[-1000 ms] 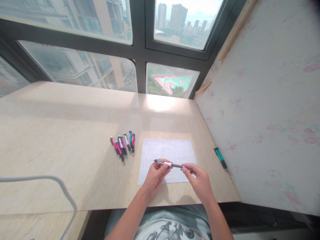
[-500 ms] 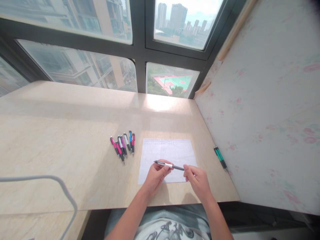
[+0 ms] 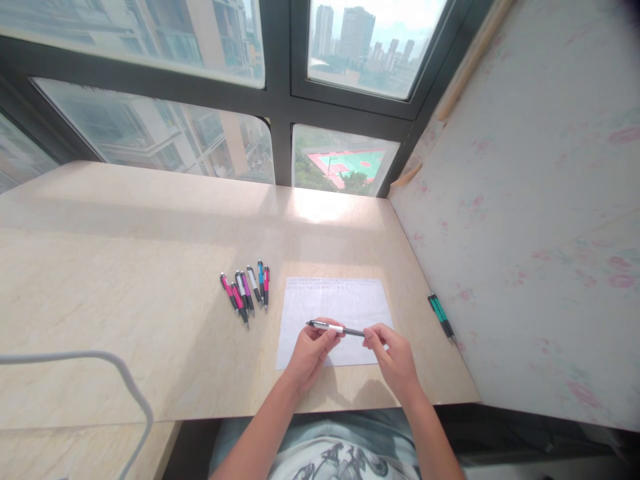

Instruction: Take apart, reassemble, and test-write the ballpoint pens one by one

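A black and white pen point(image 3: 334, 327) lies level between both hands, a little above a white sheet of paper point(image 3: 334, 303) on the desk. My left hand point(image 3: 311, 351) pinches the pen's white middle with thumb and fingers. My right hand point(image 3: 393, 358) is closed on the pen's dark right end, fingertips touching it. Left of the paper lies a fan of several coloured pens point(image 3: 247, 287), pink, purple, white, blue and red.
Two green pens point(image 3: 441, 315) lie at the desk's right edge beside the flowered wall panel point(image 3: 525, 220). The pale wooden desk point(image 3: 125, 280) runs back to the window. A grey curved bar point(image 3: 125, 387) stands at the lower left.
My right hand drew back slightly from the pen's end half a second ago and has now closed on the tip again. The left hand and the pen have barely moved.
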`<action>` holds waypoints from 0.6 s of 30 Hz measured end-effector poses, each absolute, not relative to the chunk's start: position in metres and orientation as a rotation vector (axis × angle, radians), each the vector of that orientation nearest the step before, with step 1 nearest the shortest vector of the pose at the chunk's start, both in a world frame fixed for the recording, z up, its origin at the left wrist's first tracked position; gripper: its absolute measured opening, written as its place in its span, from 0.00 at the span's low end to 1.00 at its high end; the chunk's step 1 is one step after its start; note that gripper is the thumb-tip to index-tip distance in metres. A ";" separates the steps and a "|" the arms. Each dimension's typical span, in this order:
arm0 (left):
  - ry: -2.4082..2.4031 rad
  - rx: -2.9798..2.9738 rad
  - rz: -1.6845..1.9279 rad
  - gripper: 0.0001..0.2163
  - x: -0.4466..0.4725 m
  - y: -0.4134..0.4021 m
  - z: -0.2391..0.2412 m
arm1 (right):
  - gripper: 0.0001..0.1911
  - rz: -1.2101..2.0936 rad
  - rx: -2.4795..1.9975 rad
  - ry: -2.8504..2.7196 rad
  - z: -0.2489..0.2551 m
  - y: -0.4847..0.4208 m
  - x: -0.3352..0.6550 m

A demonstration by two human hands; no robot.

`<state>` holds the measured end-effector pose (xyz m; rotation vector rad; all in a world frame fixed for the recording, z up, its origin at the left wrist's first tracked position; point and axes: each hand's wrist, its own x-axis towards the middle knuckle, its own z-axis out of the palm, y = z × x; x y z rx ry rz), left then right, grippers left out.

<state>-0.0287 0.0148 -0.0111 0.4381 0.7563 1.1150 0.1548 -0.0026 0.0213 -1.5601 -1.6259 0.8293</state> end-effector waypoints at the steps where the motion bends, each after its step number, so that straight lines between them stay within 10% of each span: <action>1: 0.763 0.435 1.110 0.10 -0.028 0.015 -0.011 | 0.23 0.826 -1.572 -1.637 0.021 -0.002 0.155; 18: 0.770 0.413 1.095 0.10 -0.027 0.018 -0.013 | 0.21 0.898 -1.585 -1.605 0.021 -0.002 0.148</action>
